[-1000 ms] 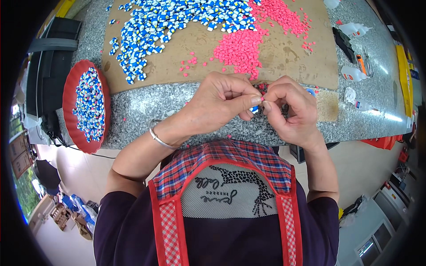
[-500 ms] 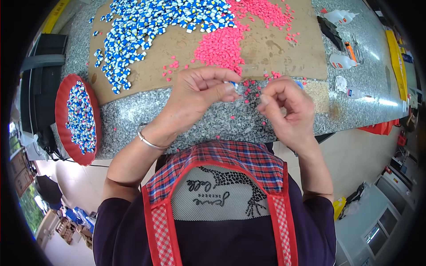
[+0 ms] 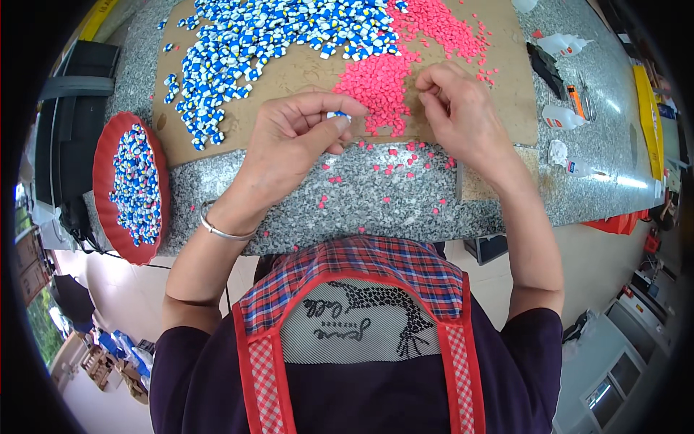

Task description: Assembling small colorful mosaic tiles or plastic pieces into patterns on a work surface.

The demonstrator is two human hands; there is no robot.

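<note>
My left hand pinches a small blue-and-white piece between thumb and forefinger, just left of the pink heap. A silver bangle sits on that wrist. My right hand hovers over the heap of tiny pink pieces with its fingertips pressed together; whether a pink piece is between them is hidden. Both heaps lie on a brown cardboard sheet, with the many blue-and-white pieces spread at its far left.
A red round tray holding several blue-and-white pieces rests at the left edge of the grey speckled counter. Loose pink pieces dot the counter. Small white bottles, scissors and a dark tool lie at the right. A black bag stands far left.
Both hands have moved apart and away from my body, out over the cardboard. The right hand went to the pink heap; the left keeps its blue-and-white piece.
</note>
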